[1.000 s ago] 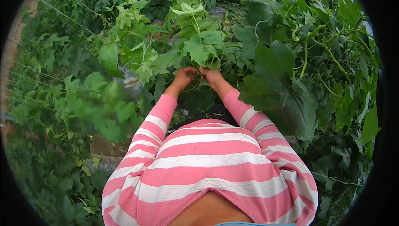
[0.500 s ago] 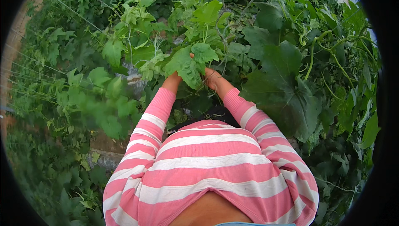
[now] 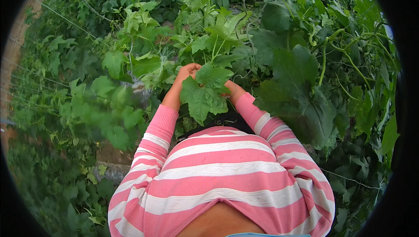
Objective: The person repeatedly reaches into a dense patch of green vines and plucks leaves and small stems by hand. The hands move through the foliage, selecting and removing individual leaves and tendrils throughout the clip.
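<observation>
In front of me grows a leafy climbing vine with broad, lobed green leaves. One large leaf (image 3: 204, 99) hangs over the space between my hands and covers part of both. My left hand (image 3: 188, 72) is at the upper left of this leaf, its fingers curled inward; whatever is in them is hidden. Behind the leaf's right edge is my right hand (image 3: 231, 89), where only the wrist and a bit of the hand show. Lighter young leaves (image 3: 224, 27) on upright stems rise just beyond my hands.
Large dark leaves (image 3: 301, 97) crowd close to my right forearm. Looping pale green stems (image 3: 345, 51) hang at the right. Thin wires (image 3: 61, 12) cross at the upper left. Dense foliage lies all around, with a grey-brown edge (image 3: 113, 171) at the lower left.
My left hand has come up out from behind the leaf, fingers now showing. The large leaf has swung down and slightly right, hiding more of my right hand.
</observation>
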### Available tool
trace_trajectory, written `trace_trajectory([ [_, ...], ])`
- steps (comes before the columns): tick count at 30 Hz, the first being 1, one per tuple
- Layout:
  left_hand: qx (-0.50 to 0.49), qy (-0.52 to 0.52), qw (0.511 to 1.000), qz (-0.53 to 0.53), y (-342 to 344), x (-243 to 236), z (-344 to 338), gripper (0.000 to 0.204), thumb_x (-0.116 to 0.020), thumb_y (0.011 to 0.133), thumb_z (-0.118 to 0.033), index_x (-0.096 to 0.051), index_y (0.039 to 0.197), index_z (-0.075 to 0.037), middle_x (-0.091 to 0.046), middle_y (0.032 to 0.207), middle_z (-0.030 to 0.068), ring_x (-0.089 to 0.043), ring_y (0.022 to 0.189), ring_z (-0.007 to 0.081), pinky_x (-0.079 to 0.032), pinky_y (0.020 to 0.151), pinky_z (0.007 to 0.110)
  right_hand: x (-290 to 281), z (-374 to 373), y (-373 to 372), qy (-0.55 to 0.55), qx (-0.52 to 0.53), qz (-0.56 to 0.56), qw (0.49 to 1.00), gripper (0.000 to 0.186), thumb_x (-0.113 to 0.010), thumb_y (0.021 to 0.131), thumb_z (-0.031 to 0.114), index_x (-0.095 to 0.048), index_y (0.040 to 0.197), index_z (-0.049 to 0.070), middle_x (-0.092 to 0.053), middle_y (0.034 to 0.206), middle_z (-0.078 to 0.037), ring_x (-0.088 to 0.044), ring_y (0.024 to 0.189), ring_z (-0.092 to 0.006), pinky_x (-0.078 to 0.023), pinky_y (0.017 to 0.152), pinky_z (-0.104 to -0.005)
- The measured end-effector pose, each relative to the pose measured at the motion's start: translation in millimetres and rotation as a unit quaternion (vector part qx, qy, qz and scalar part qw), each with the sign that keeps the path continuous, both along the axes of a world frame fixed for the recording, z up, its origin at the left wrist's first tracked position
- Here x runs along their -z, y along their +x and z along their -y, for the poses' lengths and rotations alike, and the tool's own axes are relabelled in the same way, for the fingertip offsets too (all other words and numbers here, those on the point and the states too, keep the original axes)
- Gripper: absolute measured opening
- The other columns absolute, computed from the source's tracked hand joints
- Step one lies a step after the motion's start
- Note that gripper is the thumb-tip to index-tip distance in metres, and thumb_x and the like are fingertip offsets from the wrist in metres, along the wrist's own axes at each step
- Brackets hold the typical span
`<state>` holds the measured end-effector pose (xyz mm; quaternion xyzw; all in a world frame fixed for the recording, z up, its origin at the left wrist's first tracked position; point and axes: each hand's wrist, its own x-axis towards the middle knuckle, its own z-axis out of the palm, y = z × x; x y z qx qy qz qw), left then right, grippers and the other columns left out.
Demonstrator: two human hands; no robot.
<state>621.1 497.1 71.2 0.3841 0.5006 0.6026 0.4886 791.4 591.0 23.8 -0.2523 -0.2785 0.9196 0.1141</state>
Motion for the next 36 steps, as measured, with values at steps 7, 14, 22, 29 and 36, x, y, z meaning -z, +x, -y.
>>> trace_trajectory([
  [7,-0.035,-0.062,0.997,-0.035,-2.4,-12.1,1.5,0.012,-0.061,0.083,-0.004,-0.059,0.094,0.000,-0.060,0.073,0.0018,-0.053,0.054,0.0068,-0.044,0.051,0.024,13.6,4.8,29.5,0.033,0.048,0.029,0.998,0.030,-0.064,0.085,0.028,-0.058,0.103,0.004,-0.061,0.090,-0.008,-0.059,0.070,-0.0211,-0.049,0.059,-0.0308],
  [14,-0.015,-0.053,0.992,-0.114,-5.8,-15.7,18.2,0.020,-0.057,0.082,-0.004,-0.061,0.101,0.000,-0.063,0.085,0.0027,-0.058,0.070,0.0099,-0.048,0.063,0.026,13.6,14.7,-3.5,0.101,0.057,-0.002,0.993,0.028,-0.063,0.086,0.027,-0.058,0.103,0.004,-0.061,0.089,-0.008,-0.059,0.070,-0.0215,-0.049,0.059,-0.0308],
  [22,-0.133,0.007,0.928,-0.348,1.5,-12.0,31.7,0.014,-0.064,0.072,-0.004,-0.062,0.086,0.000,-0.060,0.070,0.0030,-0.049,0.061,0.0094,-0.044,0.055,0.028,11.6,-3.7,-31.6,0.123,0.145,0.137,0.972,0.023,-0.060,0.089,0.023,-0.057,0.100,0.003,-0.061,0.089,-0.008,-0.060,0.072,-0.0209,-0.048,0.060,-0.0303],
  [29,-0.095,-0.024,0.935,-0.340,-7.3,7.5,42.0,0.007,-0.057,0.075,0.000,-0.059,0.081,0.002,-0.062,0.069,0.0076,-0.055,0.060,0.0130,-0.046,0.055,0.030,26.0,-34.8,-1.1,0.152,0.165,0.255,0.941,0.019,-0.057,0.090,0.020,-0.052,0.101,0.006,-0.061,0.089,-0.006,-0.059,0.076,-0.0182,-0.049,0.066,-0.0309],
  [36,-0.081,0.024,0.879,-0.470,-9.2,29.0,44.9,0.026,-0.066,0.072,-0.013,-0.062,0.097,-0.007,-0.066,0.084,0.0110,-0.063,0.071,0.0266,-0.050,0.062,0.033,61.1,-41.2,19.6,0.145,0.286,0.189,0.928,0.011,-0.059,0.087,0.012,-0.056,0.095,0.006,-0.059,0.083,-0.003,-0.056,0.066,-0.0145,-0.046,0.059,-0.0277],
])
